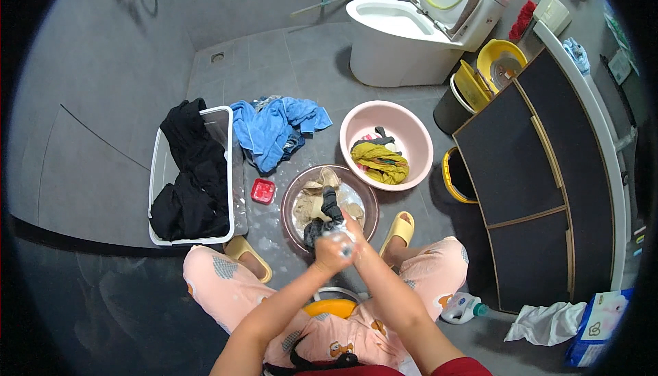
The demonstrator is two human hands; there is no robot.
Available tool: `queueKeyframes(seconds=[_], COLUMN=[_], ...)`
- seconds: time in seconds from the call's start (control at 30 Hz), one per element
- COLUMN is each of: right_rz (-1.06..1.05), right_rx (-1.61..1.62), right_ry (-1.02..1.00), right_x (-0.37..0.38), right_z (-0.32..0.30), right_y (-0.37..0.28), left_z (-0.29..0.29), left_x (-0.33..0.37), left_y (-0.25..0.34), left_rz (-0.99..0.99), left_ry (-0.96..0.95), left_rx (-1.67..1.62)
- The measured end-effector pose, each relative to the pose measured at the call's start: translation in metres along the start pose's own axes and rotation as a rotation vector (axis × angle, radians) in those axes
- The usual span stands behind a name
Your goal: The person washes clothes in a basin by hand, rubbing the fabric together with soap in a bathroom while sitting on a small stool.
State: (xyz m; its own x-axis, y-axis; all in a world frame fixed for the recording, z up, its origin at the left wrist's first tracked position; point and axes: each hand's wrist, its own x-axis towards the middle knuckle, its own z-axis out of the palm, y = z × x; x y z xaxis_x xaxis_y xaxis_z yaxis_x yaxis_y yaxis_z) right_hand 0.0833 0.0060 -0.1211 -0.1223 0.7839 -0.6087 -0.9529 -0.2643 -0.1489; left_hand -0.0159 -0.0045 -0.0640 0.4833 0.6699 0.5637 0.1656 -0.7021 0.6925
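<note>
Over a brown basin [375, 215] on the floor, my two hands are closed together on a wet dark grey cloth [331, 203], perhaps a sock. My left hand [333, 253] is wrapped round its near part, with white suds on the fingers. Against it, my right hand [354, 231] grips the same cloth, its fingers partly hidden. One end of the cloth sticks out beyond my hands, and a dark bunch [312, 231] hangs to their left. Beige clothes [323, 183] lie in sudsy water in the basin.
A pink basin [423, 126] with a mustard cloth [381, 163] touches the brown one. Left are a red soap box [262, 191], blue clothes [277, 129] and a white basket [157, 191] of black clothes. A dark cabinet [510, 170] stands right, a toilet [391, 54] behind.
</note>
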Motion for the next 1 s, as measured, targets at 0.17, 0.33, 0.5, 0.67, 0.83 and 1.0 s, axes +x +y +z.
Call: queueKeyframes(seconds=[0.17, 0.33, 0.5, 0.67, 0.83, 1.0], right_rz=[-0.111, -0.153, 0.006, -0.207, -0.519, -0.791], right_rx=[-0.111, -0.201, -0.261, -0.394, -0.692, -1.764], right_ry=[0.241, 0.289, 0.187, 0.341, 0.525, 0.716], right_x=[-0.019, -0.025, -0.024, -0.026, -0.006, -0.012], right_z=[0.041, 0.04, 0.03, 0.029, -0.029, -0.055], right_y=[0.013, -0.005, 0.02, 0.005, -0.02, -0.017], left_z=[0.002, 0.01, -0.011, -0.031, -0.049, -0.053], left_x=[0.01, 0.01, 0.02, 0.017, 0.003, 0.014], left_y=[-0.039, 0.007, -0.069, -0.098, -0.122, -0.106], left_rz=[-0.512, -0.212, -0.807, -1.081, -1.264, -1.355], left_ry=[0.174, 0.075, 0.162, 0.155, 0.335, 0.356], left_rx=[0.064, -0.014, 0.085, 0.176, -0.665, -1.015])
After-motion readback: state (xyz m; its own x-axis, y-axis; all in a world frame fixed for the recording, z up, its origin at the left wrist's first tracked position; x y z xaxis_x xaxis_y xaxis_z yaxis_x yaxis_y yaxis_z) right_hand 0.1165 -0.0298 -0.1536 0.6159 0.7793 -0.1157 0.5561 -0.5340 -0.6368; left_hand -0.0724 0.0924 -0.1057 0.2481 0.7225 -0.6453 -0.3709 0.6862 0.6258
